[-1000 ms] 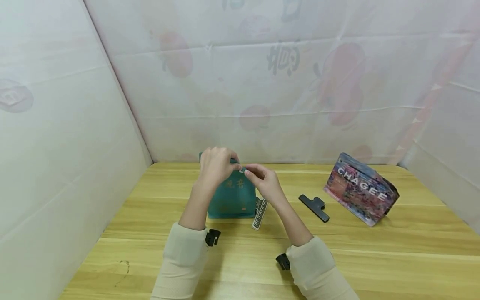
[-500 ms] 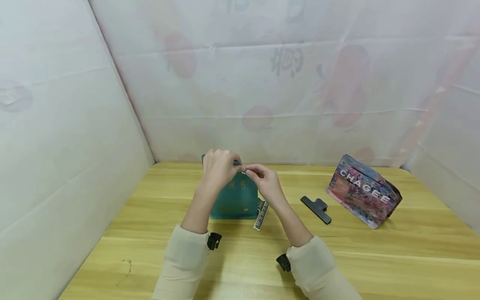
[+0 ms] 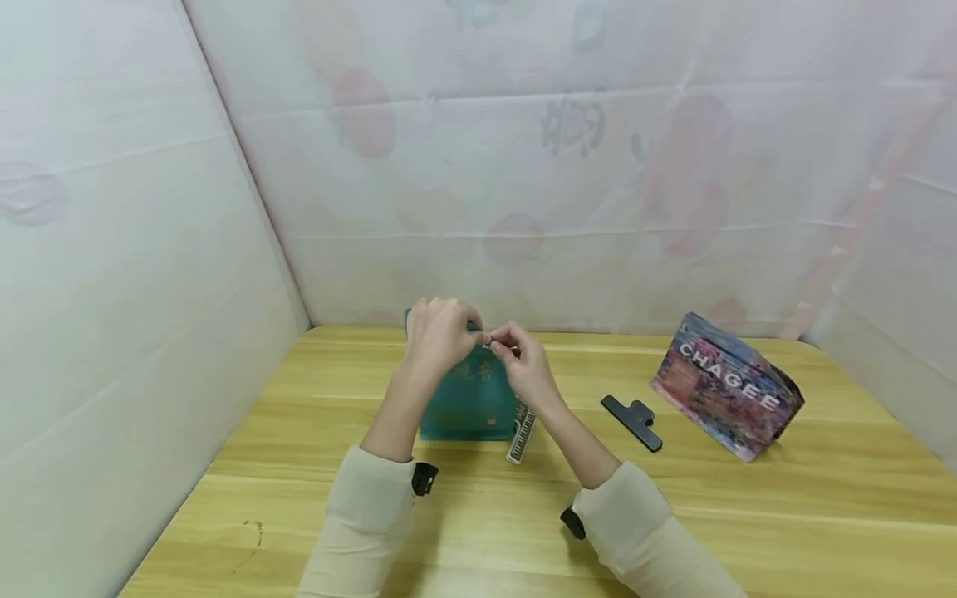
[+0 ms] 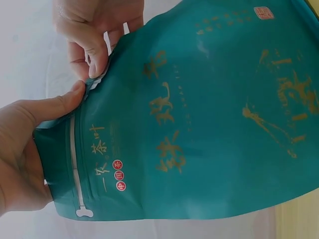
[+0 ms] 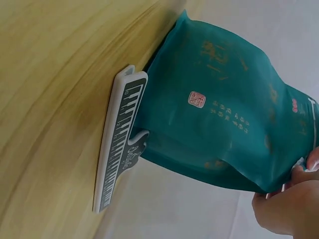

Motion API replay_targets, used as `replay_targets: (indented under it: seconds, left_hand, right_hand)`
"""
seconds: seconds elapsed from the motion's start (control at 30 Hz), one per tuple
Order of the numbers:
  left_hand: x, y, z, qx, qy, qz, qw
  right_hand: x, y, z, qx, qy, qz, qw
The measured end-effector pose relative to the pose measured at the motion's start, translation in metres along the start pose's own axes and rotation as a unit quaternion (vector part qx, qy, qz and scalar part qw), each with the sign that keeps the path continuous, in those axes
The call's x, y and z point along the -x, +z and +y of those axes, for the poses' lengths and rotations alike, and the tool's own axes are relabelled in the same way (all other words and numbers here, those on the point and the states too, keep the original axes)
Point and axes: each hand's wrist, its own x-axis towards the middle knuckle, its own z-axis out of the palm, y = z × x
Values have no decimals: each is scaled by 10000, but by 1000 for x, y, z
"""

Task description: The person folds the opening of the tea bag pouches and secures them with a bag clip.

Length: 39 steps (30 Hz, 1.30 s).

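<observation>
A teal tea bag (image 3: 467, 399) with gold characters stands on the table in the head view. My left hand (image 3: 439, 334) grips its top from the left, thumb on the near face. Against that thumb, my right hand (image 3: 527, 365) pinches the bag's top edge near its right end, where a small whitish bit shows. A white strip (image 4: 76, 164) with a bone-shaped end runs along the bag's top in the left wrist view. Beside the bag's lower right corner lies a piano-keyboard-patterned bag clip (image 5: 122, 134); my right forearm is close above it.
A dark bag clip (image 3: 632, 422) lies on the wooden table (image 3: 493, 531) to the right. Farther right stands a colourful CHAGEE bag (image 3: 728, 386), turned at an angle. A white printed cloth (image 3: 463, 183) hangs behind the table.
My right hand has tilted up slightly at the knuckles while still pinching the bag's edge. The left hand keeps its grip. The whole head view has shifted a little.
</observation>
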Motion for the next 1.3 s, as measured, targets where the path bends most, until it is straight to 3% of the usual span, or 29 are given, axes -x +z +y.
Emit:
replay_targets:
  seconds: [0.1, 0.33, 0.53, 0.67, 0.97, 1.13, 1.3]
  left_hand:
    - [-1, 1, 3, 64, 6, -132, 9999]
    - [-1, 0, 0, 124, 20, -232, 9997]
    - [3, -6, -7, 102, 301, -372, 9988]
    - [7, -9, -11, 87, 234, -455, 9987]
    - [5, -7, -15, 203, 272, -94, 9994]
    - [5, -8, -14, 364, 162, -225, 9990]
    - [5, -10, -16, 397, 63, -293, 9988]
  right_hand:
    - [1, -4, 1, -60, 149, 41, 9999]
    - [7, -5, -27, -104, 154, 17, 9998]
    - [-2, -1, -5, -107, 35, -22, 9999]
    - [-3, -2, 2, -63, 23, -29, 10000]
    - [-1, -15, 4, -283, -47, -503, 9983]
    - [2, -27, 9, -433, 287, -967, 9940]
    - [2, -34, 14, -292, 759, -1141, 9901]
